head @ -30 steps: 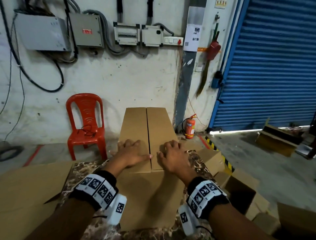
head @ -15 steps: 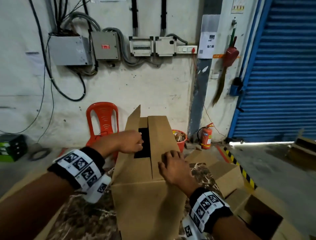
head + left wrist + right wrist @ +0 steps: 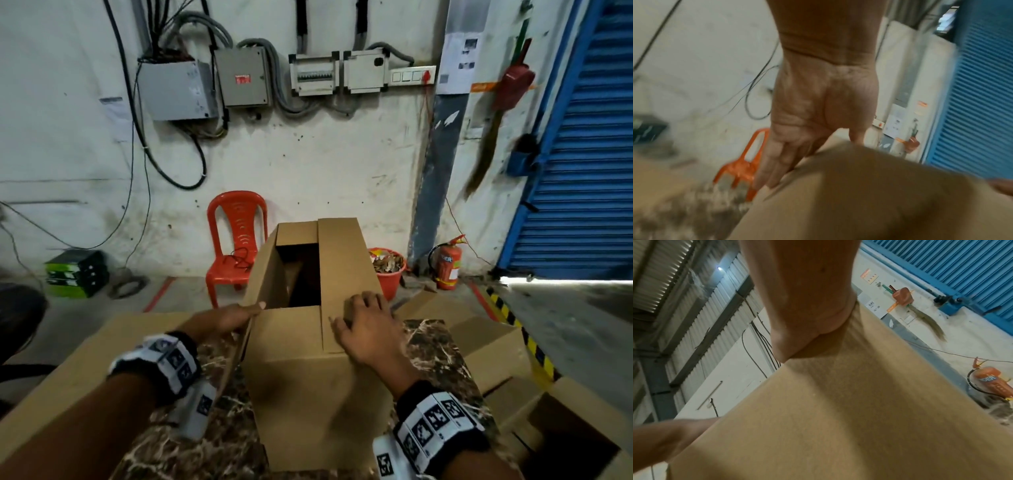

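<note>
- Plainly, the cardboard box [image 3: 308,377] is an unprinted brown carton with smooth walls. It stands upright on the marble-patterned table [image 3: 438,346], directly in front of the person and between the two forearms.
- Its top is half open. The right flap [image 3: 342,267] lies flat across the top, and the left flap [image 3: 264,274] is swung up and outward. A dark opening [image 3: 303,274] shows between them.
- Two short flaps are folded inward, the near inner flap [image 3: 291,322] and the far inner flap [image 3: 296,233].
- The left hand [image 3: 226,318] pinches the near corner of the left flap, thumb on one face and fingers laid along the other. The left wrist view shows this, though blurred.
- The right hand [image 3: 368,329] rests palm down on the near end of the right flap. Its fingers are spread and slightly bent, and it grips nothing.
- A flat cardboard sheet [image 3: 85,359] lies to the left of the box.
- Behind the box, near the wall, stand a red plastic chair [image 3: 236,240], a red bucket [image 3: 390,274] and a fire extinguisher [image 3: 447,265]. A blue shutter [image 3: 582,171] closes the right side.
</note>
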Available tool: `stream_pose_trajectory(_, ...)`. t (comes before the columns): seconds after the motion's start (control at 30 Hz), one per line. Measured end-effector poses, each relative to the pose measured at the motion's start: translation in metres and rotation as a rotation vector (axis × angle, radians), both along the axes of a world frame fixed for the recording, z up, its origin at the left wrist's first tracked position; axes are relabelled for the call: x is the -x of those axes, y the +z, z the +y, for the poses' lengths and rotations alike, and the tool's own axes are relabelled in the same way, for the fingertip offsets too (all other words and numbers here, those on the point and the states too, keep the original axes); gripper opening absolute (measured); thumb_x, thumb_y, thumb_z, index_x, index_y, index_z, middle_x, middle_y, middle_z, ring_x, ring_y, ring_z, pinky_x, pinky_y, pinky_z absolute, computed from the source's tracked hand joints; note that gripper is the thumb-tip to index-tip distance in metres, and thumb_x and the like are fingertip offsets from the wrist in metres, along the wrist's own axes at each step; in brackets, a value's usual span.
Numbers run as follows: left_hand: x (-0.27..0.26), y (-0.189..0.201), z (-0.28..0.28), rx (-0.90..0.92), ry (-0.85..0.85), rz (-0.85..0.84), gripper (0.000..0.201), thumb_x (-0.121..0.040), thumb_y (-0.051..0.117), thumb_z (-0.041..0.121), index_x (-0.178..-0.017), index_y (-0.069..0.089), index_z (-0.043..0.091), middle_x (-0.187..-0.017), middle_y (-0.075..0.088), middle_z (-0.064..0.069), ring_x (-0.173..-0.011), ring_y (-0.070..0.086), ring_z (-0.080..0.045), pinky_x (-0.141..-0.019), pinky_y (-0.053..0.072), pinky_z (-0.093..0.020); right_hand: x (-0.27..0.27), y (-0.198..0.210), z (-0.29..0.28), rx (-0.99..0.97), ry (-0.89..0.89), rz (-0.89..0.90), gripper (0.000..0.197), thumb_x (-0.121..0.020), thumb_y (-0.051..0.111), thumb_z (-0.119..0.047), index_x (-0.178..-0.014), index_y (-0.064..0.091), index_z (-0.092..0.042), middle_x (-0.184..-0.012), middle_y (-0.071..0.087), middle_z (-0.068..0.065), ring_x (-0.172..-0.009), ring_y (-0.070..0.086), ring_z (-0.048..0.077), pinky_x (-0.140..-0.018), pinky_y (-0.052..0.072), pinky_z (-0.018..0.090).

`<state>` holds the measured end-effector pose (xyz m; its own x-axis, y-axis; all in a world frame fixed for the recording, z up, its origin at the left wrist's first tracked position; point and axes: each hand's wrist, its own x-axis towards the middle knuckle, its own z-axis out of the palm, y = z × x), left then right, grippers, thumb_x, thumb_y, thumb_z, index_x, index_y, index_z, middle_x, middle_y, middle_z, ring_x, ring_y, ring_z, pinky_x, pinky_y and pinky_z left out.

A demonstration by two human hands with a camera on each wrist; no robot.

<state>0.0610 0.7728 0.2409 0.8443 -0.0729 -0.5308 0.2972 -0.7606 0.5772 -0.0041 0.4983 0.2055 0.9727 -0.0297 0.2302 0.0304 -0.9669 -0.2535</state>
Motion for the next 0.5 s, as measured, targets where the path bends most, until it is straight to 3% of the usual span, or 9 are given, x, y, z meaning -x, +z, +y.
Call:
stream_pose_trajectory(0.1, 0.007, -0.030, -0.023, 0.426, 0.282, -0.072, 0.041, -0.102, 0.044, 0.039, -0.105, 0.064, 0.004, -0.109, 0.067, -0.020, -0.098, 0.064, -0.034, -0.090, 0.051, -0.039, -0.002, 0.001, 0.002, -0.008, -0.014, 0.024, 0.084, -0.083, 0.020, -0.081, -0.132, 0.048, -0.019, -0.143, 0.042, 0.008, -0.134, 0.032, 0.028, -0.101, 0.041, 0.051)
stream_pose_trajectory(0.2, -0.003, -0.039, -0.024, 0.486, 0.332, -0.132, 0.035, -0.101, 0.049, 0.033, -0.093, 0.066, 0.004, -0.099, 0.068, -0.020, -0.090, 0.065, -0.032, -0.086, 0.050, -0.037, -0.003, 0.005, 0.001, -0.036, -0.009, 0.069, 0.118, -0.063, -0.003, -0.098, -0.136, 0.046, -0.019, -0.148, 0.039, 0.008, -0.140, 0.027, 0.029, -0.105, 0.037, 0.056)
stream_pose_trajectory(0.27, -0.012, -0.047, -0.017, 0.380, 0.242, -0.256, 0.033, -0.099, 0.053, 0.035, -0.090, 0.067, 0.007, -0.097, 0.069, -0.015, -0.094, 0.066, -0.031, -0.089, 0.051, -0.037, -0.003, 0.006, 0.006, -0.007, -0.016, 0.118, 0.120, -0.063, 0.002, -0.100, -0.140, 0.042, -0.017, -0.152, 0.035, 0.009, -0.143, 0.022, 0.031, -0.109, 0.030, 0.061)
stream_pose_trajectory(0.33, -0.016, -0.051, -0.011, 0.197, 0.100, -0.566, 0.020, -0.096, 0.058, 0.024, -0.105, 0.067, 0.009, -0.106, 0.067, -0.005, -0.102, 0.063, -0.025, -0.091, 0.047, -0.034, -0.005, 0.007, 0.012, 0.042, -0.053, 0.181, 0.124, -0.061, 0.009, -0.102, -0.148, 0.032, -0.016, -0.159, 0.025, 0.010, -0.147, 0.016, 0.033, -0.110, 0.016, 0.069)
stream_pose_trajectory(0.4, -0.018, -0.053, -0.012, 0.115, -0.080, -0.895, 0.028, -0.093, 0.060, 0.014, -0.121, 0.065, 0.010, -0.120, 0.063, -0.004, -0.114, 0.056, -0.021, -0.101, 0.040, -0.032, -0.006, 0.011, 0.018, 0.068, -0.087, 0.252, 0.125, -0.062, 0.018, -0.101, -0.152, 0.022, -0.016, -0.162, 0.016, 0.011, -0.149, 0.011, 0.034, -0.109, 0.008, 0.072)
stream_pose_trajectory(0.5, -0.018, -0.046, -0.013, 0.116, -0.274, -1.001, 0.035, -0.091, 0.051, 0.029, -0.111, 0.072, 0.010, -0.116, 0.069, -0.008, -0.116, 0.059, -0.024, -0.102, 0.038, -0.029, -0.014, 0.017, 0.023, 0.013, -0.141, 0.301, 0.116, -0.062, 0.036, -0.093, -0.148, 0.027, -0.017, -0.157, 0.027, 0.011, -0.144, 0.022, 0.035, -0.111, 0.021, 0.069)
